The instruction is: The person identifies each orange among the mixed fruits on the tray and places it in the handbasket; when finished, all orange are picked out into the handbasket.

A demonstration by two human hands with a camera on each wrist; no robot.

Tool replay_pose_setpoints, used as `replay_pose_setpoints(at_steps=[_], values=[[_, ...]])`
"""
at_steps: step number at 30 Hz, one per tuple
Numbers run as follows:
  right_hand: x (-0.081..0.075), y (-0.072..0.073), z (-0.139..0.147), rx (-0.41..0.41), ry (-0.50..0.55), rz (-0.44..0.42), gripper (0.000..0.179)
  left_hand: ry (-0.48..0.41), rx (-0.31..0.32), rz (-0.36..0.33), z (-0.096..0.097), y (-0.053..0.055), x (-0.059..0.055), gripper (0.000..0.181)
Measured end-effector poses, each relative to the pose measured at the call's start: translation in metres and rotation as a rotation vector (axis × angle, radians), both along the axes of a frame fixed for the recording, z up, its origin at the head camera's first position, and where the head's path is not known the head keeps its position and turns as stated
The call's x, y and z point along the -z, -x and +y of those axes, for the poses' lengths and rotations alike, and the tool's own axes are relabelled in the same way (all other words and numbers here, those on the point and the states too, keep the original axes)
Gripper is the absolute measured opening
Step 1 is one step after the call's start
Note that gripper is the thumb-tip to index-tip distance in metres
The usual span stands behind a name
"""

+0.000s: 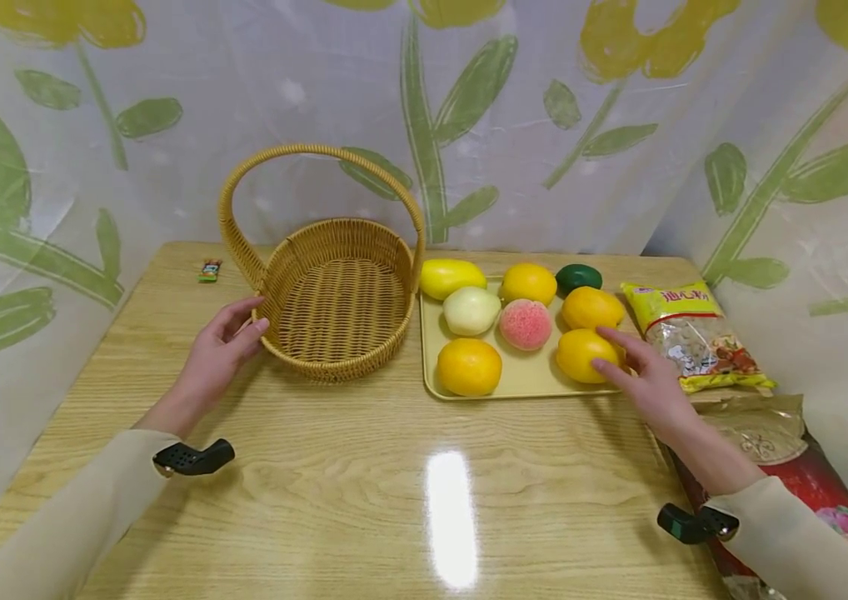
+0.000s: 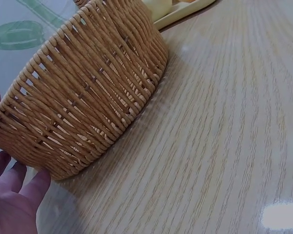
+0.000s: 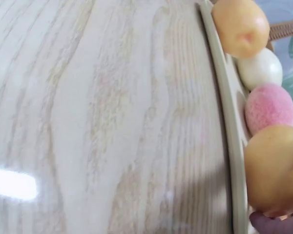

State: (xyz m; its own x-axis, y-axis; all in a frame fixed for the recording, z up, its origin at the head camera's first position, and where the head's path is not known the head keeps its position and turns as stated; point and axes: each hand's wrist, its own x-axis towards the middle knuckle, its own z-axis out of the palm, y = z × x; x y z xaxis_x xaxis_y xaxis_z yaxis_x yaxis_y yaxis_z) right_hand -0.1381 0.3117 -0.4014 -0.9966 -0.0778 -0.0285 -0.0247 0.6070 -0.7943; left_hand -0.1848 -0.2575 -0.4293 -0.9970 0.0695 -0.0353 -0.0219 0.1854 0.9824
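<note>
A woven wicker basket (image 1: 334,367) with a tall arched handle stands on the table, nothing inside it. At its left rim, my left hand (image 1: 225,346) holds the wall, thumb near the rim and fingers (image 2: 36,187) along the outside. A shallow cream tray (image 1: 521,379) of fruit lies right of the basket. My right hand (image 1: 652,383) grips an oval yellow-orange fruit (image 1: 581,354) at the tray's front right corner, thumb and fingers at its right side. Around it lie another yellow-orange fruit (image 1: 589,307) and a pink peach (image 3: 270,109).
The tray also bears a pale round fruit (image 1: 471,311), a long yellow fruit (image 1: 452,278), a dark green fruit (image 1: 578,277) and more orange ones. Food bags, one yellow (image 1: 694,333) and one red (image 1: 814,475), lie at the right. A small wrapped snack (image 1: 210,270) sits back left.
</note>
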Motion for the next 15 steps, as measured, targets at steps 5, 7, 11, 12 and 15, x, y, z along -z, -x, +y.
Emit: replay_pose_setpoints(at_steps=[5, 7, 11, 12, 15], values=[[-0.0022, -0.0009, -0.0018, 0.02, -0.02, -0.036, 0.064, -0.035, 0.007, 0.006, 0.0018, 0.0001, -0.0002, 0.06], [-0.0029, -0.0014, -0.0023, 0.02, -0.026, -0.049, 0.065, -0.043, 0.008, 0.006, 0.0016, -0.0001, 0.0002, 0.06], [-0.0023, -0.0012, -0.0022, 0.002, -0.038, -0.043, 0.065, -0.018, 0.008, -0.004, 0.0, -0.0007, 0.0007, 0.061], [-0.0017, -0.0011, -0.0021, -0.009, -0.033, -0.046, 0.065, -0.005, 0.008, -0.007, -0.0005, -0.0007, 0.0008, 0.061], [-0.0008, -0.0009, -0.0015, -0.036, -0.02, -0.062, 0.064, 0.003, 0.011, -0.009, -0.001, 0.0001, 0.0011, 0.061]])
